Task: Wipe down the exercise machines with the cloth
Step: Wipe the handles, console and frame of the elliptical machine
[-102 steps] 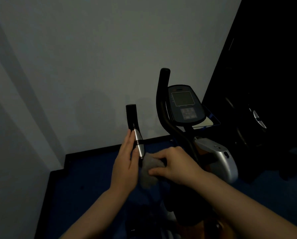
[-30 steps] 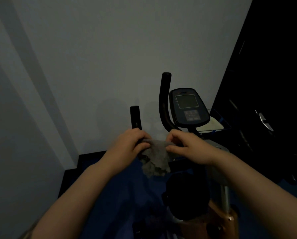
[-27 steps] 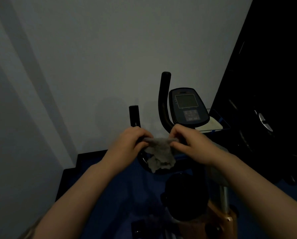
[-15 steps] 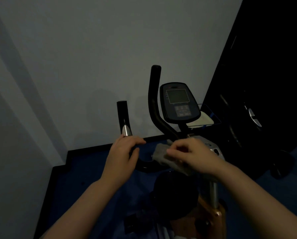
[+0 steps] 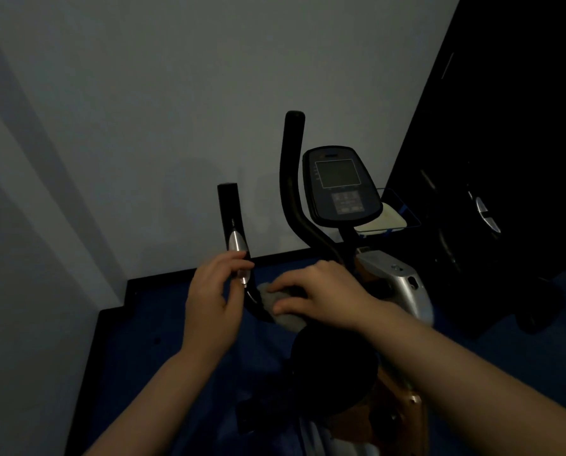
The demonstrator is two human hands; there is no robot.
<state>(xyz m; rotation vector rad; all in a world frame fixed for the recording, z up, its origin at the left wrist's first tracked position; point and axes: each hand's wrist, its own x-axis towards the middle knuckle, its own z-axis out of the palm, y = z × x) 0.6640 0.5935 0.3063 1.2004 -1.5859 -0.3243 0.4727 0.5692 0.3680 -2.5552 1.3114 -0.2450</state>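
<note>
An exercise bike stands before me in dim light, with a black console (image 5: pixel 339 187), a tall right handlebar (image 5: pixel 291 179) and a shorter left handlebar (image 5: pixel 229 212) that carries a silver sensor strip. My right hand (image 5: pixel 321 292) holds a grey cloth (image 5: pixel 283 307) against the curved lower bar of the handlebars. My left hand (image 5: pixel 214 291) sits beside the left handlebar, fingers loosely bent near the silver strip, holding nothing. The black saddle (image 5: pixel 334 366) lies below my right wrist.
A pale wall rises behind the bike. The floor (image 5: pixel 163 340) is blue with a black skirting edge. A dark cabinet or machine (image 5: pixel 505 192) fills the right side. A small tray (image 5: pixel 393 218) sits behind the console.
Both hands stretched the cloth between them a second ago. My left hand has let go and moved beside the left handlebar. My right hand has carried the cloth down onto the lower bar.
</note>
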